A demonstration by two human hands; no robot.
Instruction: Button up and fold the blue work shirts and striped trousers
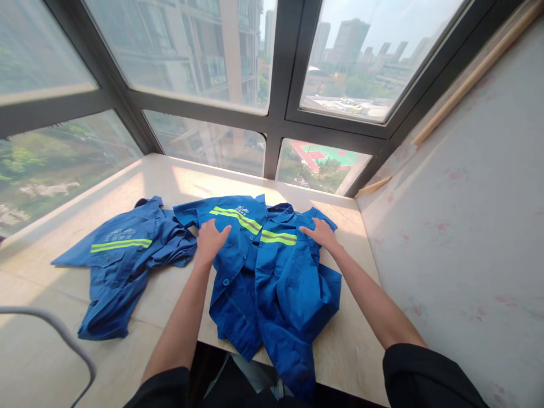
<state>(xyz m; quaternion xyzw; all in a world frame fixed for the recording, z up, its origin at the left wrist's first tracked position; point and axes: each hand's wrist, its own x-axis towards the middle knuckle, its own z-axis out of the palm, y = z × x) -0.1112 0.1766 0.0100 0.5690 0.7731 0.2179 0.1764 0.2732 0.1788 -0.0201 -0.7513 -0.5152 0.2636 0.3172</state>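
Observation:
A blue work jacket (pixel 289 283) lies spread in front of me, with a yellow-green and grey reflective stripe across its chest. It is unbuttoned at the front, its lower part is rumpled, and one piece hangs over the near edge. My left hand (pixel 211 241) rests on the jacket's left side below the stripe, thumb apart from the fingers. On the opposite side, near the shoulder, my right hand (pixel 322 233) touches the cloth with thumb and fingers apart. A second blue jacket (pixel 119 255) with a similar stripe lies crumpled to the left.
Both garments are on a pale window ledge (pixel 348 340). Dark-framed windows (pixel 278 127) enclose the far side. A flowered wall (pixel 459 238) bounds the right. At the lower left, a grey curved tube or cable (pixel 55 323) crosses the view.

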